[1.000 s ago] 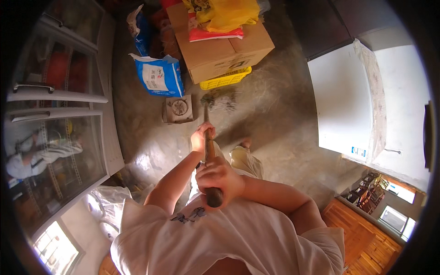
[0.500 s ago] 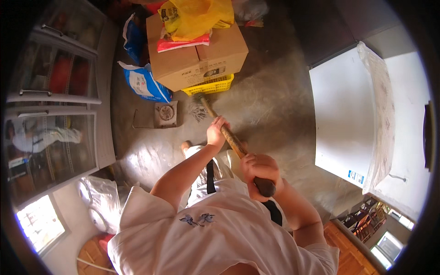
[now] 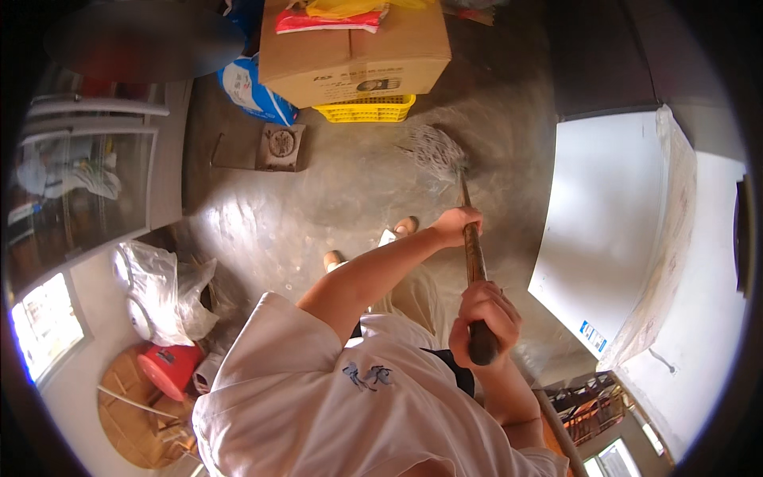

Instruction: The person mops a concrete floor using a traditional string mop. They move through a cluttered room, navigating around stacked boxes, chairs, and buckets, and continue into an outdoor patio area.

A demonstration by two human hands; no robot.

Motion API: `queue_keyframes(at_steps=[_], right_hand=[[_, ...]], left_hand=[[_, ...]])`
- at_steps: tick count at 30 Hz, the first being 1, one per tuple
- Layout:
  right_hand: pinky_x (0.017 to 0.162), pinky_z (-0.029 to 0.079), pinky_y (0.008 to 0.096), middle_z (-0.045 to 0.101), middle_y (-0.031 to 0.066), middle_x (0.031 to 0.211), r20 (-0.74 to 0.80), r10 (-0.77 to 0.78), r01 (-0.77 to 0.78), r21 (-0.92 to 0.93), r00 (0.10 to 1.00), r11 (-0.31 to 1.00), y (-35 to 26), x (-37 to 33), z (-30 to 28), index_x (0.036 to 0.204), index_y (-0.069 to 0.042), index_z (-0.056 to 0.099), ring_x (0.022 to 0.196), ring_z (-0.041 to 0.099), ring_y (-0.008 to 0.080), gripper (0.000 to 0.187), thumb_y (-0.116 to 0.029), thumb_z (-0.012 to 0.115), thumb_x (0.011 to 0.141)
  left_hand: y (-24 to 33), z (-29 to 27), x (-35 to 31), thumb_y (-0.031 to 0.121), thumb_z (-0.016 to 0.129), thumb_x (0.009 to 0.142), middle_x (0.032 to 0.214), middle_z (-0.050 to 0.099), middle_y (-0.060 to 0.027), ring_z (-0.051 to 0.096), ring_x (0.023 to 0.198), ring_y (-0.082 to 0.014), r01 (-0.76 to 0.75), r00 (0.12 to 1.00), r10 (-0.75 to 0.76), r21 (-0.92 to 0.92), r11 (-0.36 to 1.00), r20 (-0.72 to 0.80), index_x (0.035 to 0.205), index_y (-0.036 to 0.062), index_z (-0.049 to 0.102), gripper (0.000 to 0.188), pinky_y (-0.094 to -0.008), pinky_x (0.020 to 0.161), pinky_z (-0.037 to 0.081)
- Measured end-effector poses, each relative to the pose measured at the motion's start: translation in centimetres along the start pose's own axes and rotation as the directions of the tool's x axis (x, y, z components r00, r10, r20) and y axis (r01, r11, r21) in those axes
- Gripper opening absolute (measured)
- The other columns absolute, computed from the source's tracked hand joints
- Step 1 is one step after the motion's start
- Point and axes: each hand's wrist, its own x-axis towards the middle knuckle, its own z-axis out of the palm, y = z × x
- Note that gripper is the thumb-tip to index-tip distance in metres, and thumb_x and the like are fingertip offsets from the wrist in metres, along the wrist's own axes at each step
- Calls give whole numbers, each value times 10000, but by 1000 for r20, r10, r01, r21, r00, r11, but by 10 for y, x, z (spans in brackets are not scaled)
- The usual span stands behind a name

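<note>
I've got mop (image 3: 470, 238) in both fists: left hand (image 3: 455, 225) wrapped mid-stick, right hand (image 3: 485, 318) clamped on top end. Stringy grey head down on wet concrete floor (image 3: 334, 199), near yellow crate (image 3: 367, 108). White freezer (image 3: 604, 230) close right; open floor left.

Left arm is extended forward from the shoulder, forearm bare, elbow nearly straight. Left hand (image 3: 455, 225) is seen at the far end of the reach, fingers curled closed, knuckles turned away from the camera. Right arm is bent sharply at the elbow and held close to the torso. Right hand (image 3: 485, 314) is positioned nearer the body and below the left in the head view, fist clenched, thumb side uppermost. Hands are kept well apart, roughly in line with each other. Both feet are visible ahead of the torso, between the arms.
</note>
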Motion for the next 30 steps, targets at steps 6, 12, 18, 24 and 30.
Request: queue_keyframes(at_steps=[6,12,18,24,30], right_hand=[[585,511,357,545,80,606,152,-59,63,-23,987,998,-30,1,56,673,-47,445,537,555,250,219,19,650,717],[652,587,365,609,67,640,312,-219,211,62,924,976,-94,-20,132,693,-47,531,578,630,215,169,-4,695,693],[705,591,355,642,68,679,413,-364,366,77,835,928,-151,-54,202,701,-43,581,659,665,209,126,-46,706,682],[742,577,324,686,71,787,534,-423,390,181,732,903,-187,-81,275,752,-46,628,780,692,216,101,-64,698,681],[766,564,337,712,68,970,665,-452,265,369,595,891,-166,-116,352,876,-80,648,918,699,237,178,-80,713,710]], left_hand=[[-13,-15,-56,120,719,712,780,623,-89,598,758,-326,-134,988,136,-21,991,79,772,80,588,150,-403,697,479],[10,-102,-173,166,709,719,811,641,-109,627,793,-327,-101,992,87,169,981,87,790,75,613,150,-408,719,499],[66,-188,-295,182,682,752,824,633,-124,619,810,-350,18,999,-10,284,959,-32,803,82,609,134,-427,714,489],[48,-231,-463,216,718,778,848,636,-105,620,815,-335,338,930,-233,412,846,-284,844,101,611,171,-420,726,495],[33,-242,-600,250,741,779,871,627,-100,612,845,-339,682,622,-363,253,686,-693,854,103,606,214,-411,734,488]])
